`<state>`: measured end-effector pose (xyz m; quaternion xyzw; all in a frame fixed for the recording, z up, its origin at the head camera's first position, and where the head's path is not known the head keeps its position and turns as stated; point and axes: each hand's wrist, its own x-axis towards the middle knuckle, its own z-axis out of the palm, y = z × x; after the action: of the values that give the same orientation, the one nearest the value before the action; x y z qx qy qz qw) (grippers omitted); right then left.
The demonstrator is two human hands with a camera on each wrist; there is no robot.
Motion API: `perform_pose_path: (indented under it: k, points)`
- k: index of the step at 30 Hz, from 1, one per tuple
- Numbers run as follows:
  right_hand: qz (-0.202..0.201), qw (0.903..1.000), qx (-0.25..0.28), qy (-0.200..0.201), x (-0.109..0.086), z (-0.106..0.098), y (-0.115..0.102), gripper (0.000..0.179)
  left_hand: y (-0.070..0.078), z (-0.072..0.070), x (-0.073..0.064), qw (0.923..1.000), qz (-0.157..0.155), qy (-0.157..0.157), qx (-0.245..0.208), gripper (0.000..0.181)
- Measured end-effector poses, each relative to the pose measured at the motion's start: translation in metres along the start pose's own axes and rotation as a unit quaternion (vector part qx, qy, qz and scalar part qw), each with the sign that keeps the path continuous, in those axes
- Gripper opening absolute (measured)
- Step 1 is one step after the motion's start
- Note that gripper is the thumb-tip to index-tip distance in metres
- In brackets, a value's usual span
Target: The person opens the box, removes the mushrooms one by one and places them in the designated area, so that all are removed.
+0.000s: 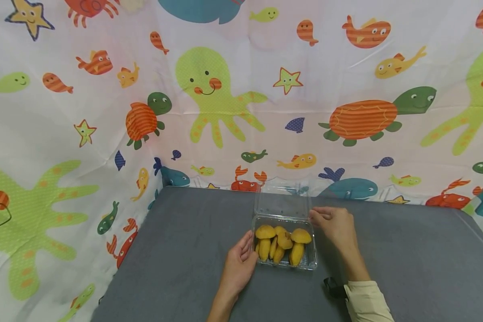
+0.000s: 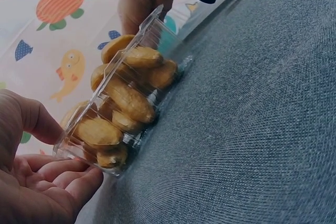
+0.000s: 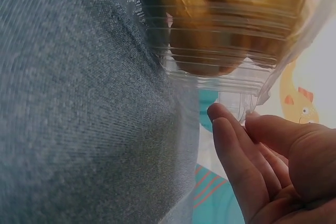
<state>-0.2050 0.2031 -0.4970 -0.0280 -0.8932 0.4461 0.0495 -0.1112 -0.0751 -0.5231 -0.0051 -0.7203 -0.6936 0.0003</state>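
Observation:
A clear plastic clamshell box (image 1: 315, 264) rests on the grey cloth with its transparent lid (image 1: 281, 203) raised at the back. Inside lie several yellow mushrooms (image 1: 298, 252), with rounded caps and thick stems. My left hand (image 1: 239, 261) grips the box's left side; the left wrist view shows the thumb at the rim and the fingers against the outer wall. At the box's back right corner, my right hand (image 1: 339, 226) pinches the lid's edge between thumb and fingertips. The right wrist view shows this pinch (image 3: 252, 121) just past the box's end wall.
Grey cloth (image 1: 185, 250) covers the table. Behind and to the left hangs a white curtain (image 1: 241, 129) printed with sea animals, meeting the table's back edge. A dark strap (image 1: 334, 288) is at the right wrist, beside a pale sleeve (image 1: 368, 302).

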Motion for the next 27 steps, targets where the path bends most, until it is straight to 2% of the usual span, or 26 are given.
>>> perform_pose_path:
  k: [7, 23, 27]
  points:
    - [0.013, 0.9996, 0.022, -0.009, -0.0024, 0.0001, 0.002, 0.037, 0.001, -0.0015, 0.0003, 0.9994, -0.03, -0.018, -0.009, 0.065]
    - [0.017, 0.9998, 0.012, -0.005, -0.0046, 0.0003, 0.0062, 0.037, 0.0002, -0.0001, 0.0011, 0.9995, -0.02, -0.022, -0.014, 0.063]
    - [-0.014, 0.9998, -0.01, -0.001, -0.0061, 0.0025, 0.0094, 0.037, 0.0003, -0.0006, 0.0003, 0.9994, -0.026, -0.02, -0.011, 0.063]
